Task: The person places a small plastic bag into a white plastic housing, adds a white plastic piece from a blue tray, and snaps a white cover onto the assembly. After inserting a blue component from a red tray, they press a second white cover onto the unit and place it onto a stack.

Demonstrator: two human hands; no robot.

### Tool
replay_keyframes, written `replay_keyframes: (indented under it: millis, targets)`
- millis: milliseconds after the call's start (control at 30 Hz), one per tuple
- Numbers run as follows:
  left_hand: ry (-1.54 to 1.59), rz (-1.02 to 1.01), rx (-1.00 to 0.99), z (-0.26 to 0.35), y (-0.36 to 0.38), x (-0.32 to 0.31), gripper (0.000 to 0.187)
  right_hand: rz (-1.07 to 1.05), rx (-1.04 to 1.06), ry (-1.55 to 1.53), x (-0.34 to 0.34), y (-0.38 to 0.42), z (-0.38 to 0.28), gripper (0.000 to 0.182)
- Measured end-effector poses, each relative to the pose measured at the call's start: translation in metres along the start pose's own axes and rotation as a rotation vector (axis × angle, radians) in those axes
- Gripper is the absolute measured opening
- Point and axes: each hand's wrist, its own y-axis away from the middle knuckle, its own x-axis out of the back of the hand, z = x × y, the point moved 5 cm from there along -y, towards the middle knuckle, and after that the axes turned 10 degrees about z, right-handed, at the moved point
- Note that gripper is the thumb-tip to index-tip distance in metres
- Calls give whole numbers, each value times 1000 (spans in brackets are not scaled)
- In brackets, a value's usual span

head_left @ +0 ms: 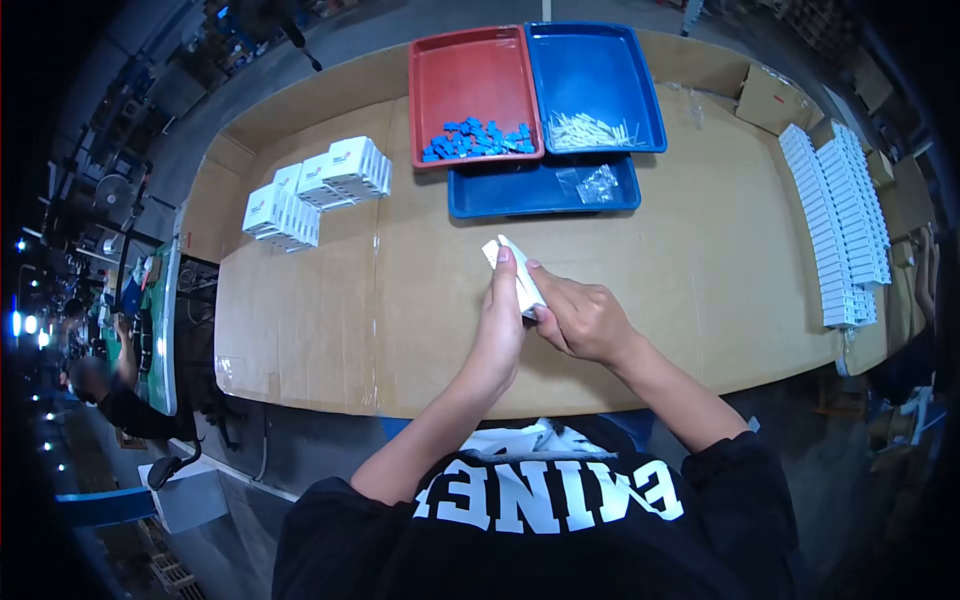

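A small white box [515,270] is held between both hands above the cardboard-covered table [320,320]. My left hand [500,325] presses flat along the box's left side, fingers pointing away from me. My right hand [580,318] grips the box's lower right end. One end flap of the box sticks up at the far end. Beyond the hands lie a red tray [470,70] with several small blue parts [478,140], a blue tray [595,70] with white sticks [588,132], and a lower blue tray [510,195] with a clear bag [598,184].
Stacks of closed white boxes [315,190] stand at the far left of the table. Rows of flat white boxes [840,225] run along the right edge, with a brown carton [775,100] behind them. Another person [110,380] works at a bench on the left.
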Motion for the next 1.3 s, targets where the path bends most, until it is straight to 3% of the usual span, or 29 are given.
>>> replay_keyframes:
  millis: [533,667,733,767,833,867,900,933,967,1000,1033,1100,1133,1167,1233,1300]
  targets:
    - [-14,-85,128,-15,3,-27,57,-22,-207,15,21,22,9,43]
    - [-51,-103,107,-19,0,-34,61,-2,-399,-148,35,21,13,48]
    - [-9,-78,-93,-6,5,-35,64,-16,-502,-235,40,21,8,50]
    - [-4,-75,-81,-8,3,-31,64,20,-550,-337,42,19,9,50]
    - [-65,-209,-329,5,5,-30,73,51,-604,-434,37,19,8,51]
    - [-66,-228,-356,10,6,-29,87,127,-877,-583,31,28,16,50]
    - [-60,-239,-349,9,6,-27,87,213,-1153,-727,29,37,21,49]
    - [-145,-291,-465,11,7,-29,93,159,-1277,-881,30,33,21,48]
    - [-232,-342,-579,14,9,-31,99,171,-1274,-869,37,25,23,48]
    - [-231,-416,-529,13,11,-32,107,95,-1296,-895,37,20,20,50]
    - [-229,-430,-532,15,8,-32,107,20,-1306,-919,36,15,21,51]
    - [-522,-505,-681,16,12,-34,111,-4,-1306,-897,35,17,22,55]
    - [-573,-508,-786,25,18,-35,101,60,-1300,-934,34,20,24,59]
    - [-566,-514,-784,25,21,-39,101,124,-1281,-971,32,22,27,62]
    - [30,-369,-270,13,13,-34,95,142,-1178,-858,26,27,26,65]
    - [66,-439,-252,3,10,-29,96,149,-1064,-759,17,30,18,68]
